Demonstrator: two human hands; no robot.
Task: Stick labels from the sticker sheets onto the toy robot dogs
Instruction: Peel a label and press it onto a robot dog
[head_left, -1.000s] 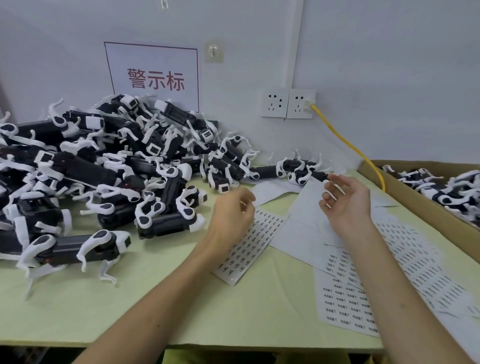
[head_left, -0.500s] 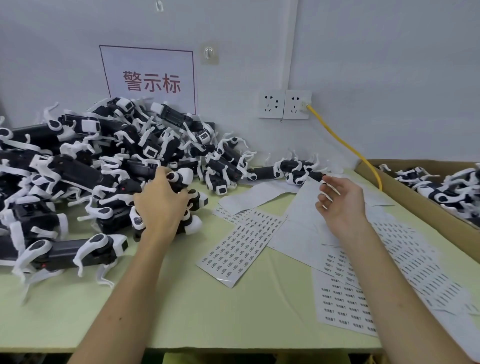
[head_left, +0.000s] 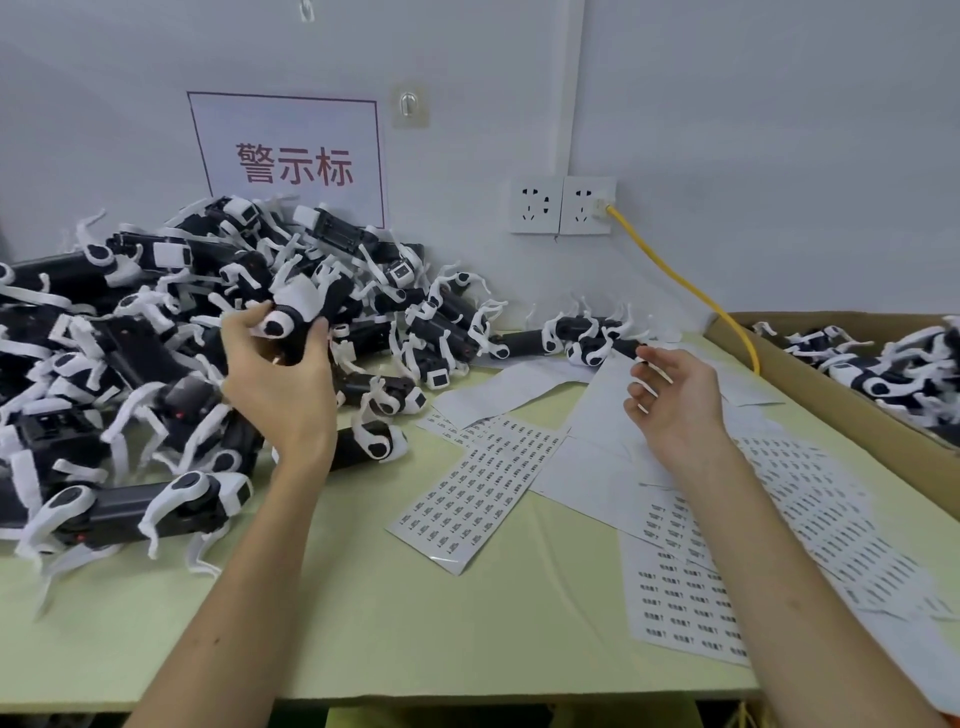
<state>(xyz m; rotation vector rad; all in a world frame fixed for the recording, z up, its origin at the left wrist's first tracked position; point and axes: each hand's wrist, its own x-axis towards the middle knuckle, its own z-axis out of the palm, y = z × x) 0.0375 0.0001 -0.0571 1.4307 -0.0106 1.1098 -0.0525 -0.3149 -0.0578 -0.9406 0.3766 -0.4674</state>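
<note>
A big pile of black-and-white toy robot dogs (head_left: 130, 343) covers the left of the green table (head_left: 415, 623). My left hand (head_left: 280, 395) grips one toy dog (head_left: 306, 317) and holds it up above the pile's right edge. My right hand (head_left: 675, 405) hovers palm up over the papers at centre right, fingers loosely curled. Small white labels (head_left: 655, 375) cling to its fingertips. One sticker sheet (head_left: 478, 493) lies between my hands. More sticker sheets (head_left: 685, 597) spread out under and beside my right forearm.
A cardboard box (head_left: 852, 410) at the right edge holds more toy dogs. A yellow cable (head_left: 685, 288) runs from the wall sockets (head_left: 561, 205) down behind the box. A sign with red characters (head_left: 291, 161) hangs above the pile. Blank backing papers (head_left: 498, 387) lie near the wall.
My left hand swung left from the sticker sheet to the pile, closed round a toy dog and has now lifted it. My right hand has stayed almost in place.
</note>
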